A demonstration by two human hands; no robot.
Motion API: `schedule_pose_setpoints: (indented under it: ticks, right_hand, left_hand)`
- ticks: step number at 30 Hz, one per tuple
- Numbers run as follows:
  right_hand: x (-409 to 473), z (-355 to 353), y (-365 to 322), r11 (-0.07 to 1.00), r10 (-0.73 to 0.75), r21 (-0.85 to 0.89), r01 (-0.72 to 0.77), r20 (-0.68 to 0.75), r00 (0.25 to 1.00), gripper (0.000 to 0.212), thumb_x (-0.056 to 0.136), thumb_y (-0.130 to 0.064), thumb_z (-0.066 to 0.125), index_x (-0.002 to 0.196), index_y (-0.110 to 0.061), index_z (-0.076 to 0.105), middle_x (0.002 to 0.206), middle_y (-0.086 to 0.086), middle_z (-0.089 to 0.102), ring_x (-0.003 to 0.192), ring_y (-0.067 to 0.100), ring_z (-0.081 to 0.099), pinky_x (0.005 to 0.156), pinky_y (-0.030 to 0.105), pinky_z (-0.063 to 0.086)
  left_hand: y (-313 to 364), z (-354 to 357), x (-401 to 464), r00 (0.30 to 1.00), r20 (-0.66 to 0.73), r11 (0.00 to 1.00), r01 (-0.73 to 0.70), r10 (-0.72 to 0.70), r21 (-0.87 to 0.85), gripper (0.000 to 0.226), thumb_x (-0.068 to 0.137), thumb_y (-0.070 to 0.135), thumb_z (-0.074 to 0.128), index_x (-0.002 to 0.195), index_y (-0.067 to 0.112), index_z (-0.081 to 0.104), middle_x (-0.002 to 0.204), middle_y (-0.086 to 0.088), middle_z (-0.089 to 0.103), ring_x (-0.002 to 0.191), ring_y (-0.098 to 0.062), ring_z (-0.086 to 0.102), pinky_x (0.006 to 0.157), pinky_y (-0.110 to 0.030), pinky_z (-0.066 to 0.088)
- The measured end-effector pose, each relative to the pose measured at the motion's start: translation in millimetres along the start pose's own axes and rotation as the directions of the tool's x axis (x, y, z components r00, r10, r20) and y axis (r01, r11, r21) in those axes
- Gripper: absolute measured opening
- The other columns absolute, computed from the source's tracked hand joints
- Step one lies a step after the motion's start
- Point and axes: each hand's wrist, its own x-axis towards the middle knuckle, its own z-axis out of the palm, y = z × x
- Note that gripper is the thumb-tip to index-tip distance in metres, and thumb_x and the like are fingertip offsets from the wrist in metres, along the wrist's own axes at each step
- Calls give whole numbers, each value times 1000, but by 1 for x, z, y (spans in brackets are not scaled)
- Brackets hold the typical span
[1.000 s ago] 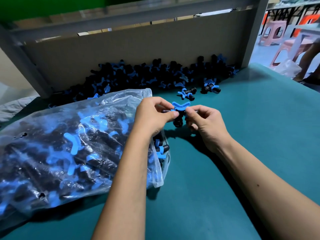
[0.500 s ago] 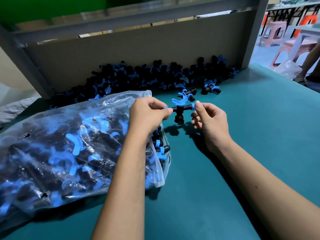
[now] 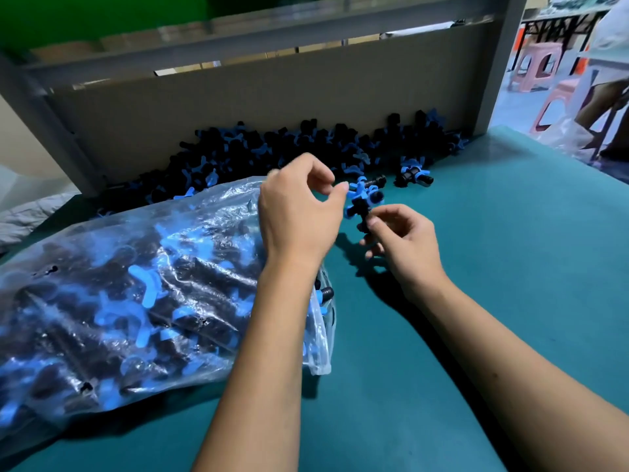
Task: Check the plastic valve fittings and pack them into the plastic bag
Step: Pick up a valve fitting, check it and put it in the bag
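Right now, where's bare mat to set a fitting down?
Free: the mat right of the right hand, and the near strip between the forearms. Crowded: the bag fills the left, and the fitting pile lines the back board.
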Motion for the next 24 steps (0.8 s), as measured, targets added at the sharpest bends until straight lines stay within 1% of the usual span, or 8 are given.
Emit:
schedule_pose_setpoints:
  ticks: [3, 7, 9, 11, 15, 18, 20, 24]
  right_hand:
    - [2, -4, -6, 974, 113, 193, -119, 41, 993, 10, 101, -10, 58, 97, -5, 66, 81, 17, 73, 57, 19, 63, 51, 23, 51]
    - [5, -9, -10, 909, 221, 339, -245, 107, 969, 26, 107, -23, 49, 101, -3, 63, 79, 14, 73, 54, 14, 59, 47, 19, 47]
    - [7, -10, -11, 859, 291, 413, -304, 96, 952, 32, 108, -29, 44, 101, -3, 61, 76, 14, 72, 52, 13, 56, 45, 18, 46]
    - [9, -12, -11, 822, 332, 467, -325, 71, 941, 33, 109, -30, 42, 99, -3, 59, 72, 14, 72, 51, 13, 55, 45, 18, 46]
    - [8, -12, -9, 875, 276, 385, -295, 106, 955, 20, 103, -24, 57, 97, -7, 66, 77, 11, 70, 59, 14, 59, 52, 19, 49]
    - [2, -9, -8, 967, 142, 192, -168, 143, 980, 2, 93, -12, 72, 95, -12, 73, 82, 11, 71, 63, 17, 60, 57, 22, 50]
    - [-1, -5, -5, 997, 56, 36, -63, 156, 986, 11, 85, -10, 80, 90, -19, 75, 83, 10, 73, 65, 18, 61, 59, 24, 52]
    - [-10, 18, -5, 983, -72, -143, 115, 272, 960, 20, 80, -9, 82, 92, -24, 76, 92, 5, 77, 77, 23, 70, 75, 34, 59]
  left_hand:
    - [1, -8, 2, 979, -122, 964, -133, 165, 230, 20, 74, 34, 84, 84, 27, 68, 99, 11, 63, 104, -16, 46, 87, -24, 40]
    - [-6, -10, -2, 1000, 25, 885, -19, 8, 465, 45, 65, 39, 90, 101, 35, 64, 147, 4, 39, 142, -26, 24, 115, -43, 26]
    - [-9, -9, -3, 993, 93, 850, 12, -71, 526, 56, 65, 25, 90, 111, 37, 60, 161, -2, 23, 153, -32, 7, 125, -51, 9]
    - [-11, -10, -4, 988, 115, 832, 23, -104, 555, 68, 65, 2, 79, 118, 37, 58, 166, -7, 12, 156, -34, -6, 126, -54, -6]
    - [-7, -15, -3, 989, 95, 890, 60, -115, 451, 74, 65, -13, 61, 121, 34, 58, 167, -6, 14, 157, -30, -10, 125, -48, -14]
    - [-3, -20, 3, 992, 85, 956, 65, -93, 288, 66, 70, -16, 51, 118, 28, 61, 164, -4, 26, 158, -25, -2, 128, -48, -3]
    - [-1, -23, 6, 994, 98, 982, 30, -48, 184, 67, 70, -21, 42, 116, 22, 64, 162, -2, 32, 158, -24, 3, 127, -47, 9]
    - [8, -29, 10, 996, 84, 999, -14, 11, 42, 71, 64, -24, 32, 112, 14, 70, 155, -4, 44, 157, -23, 15, 126, -46, 13]
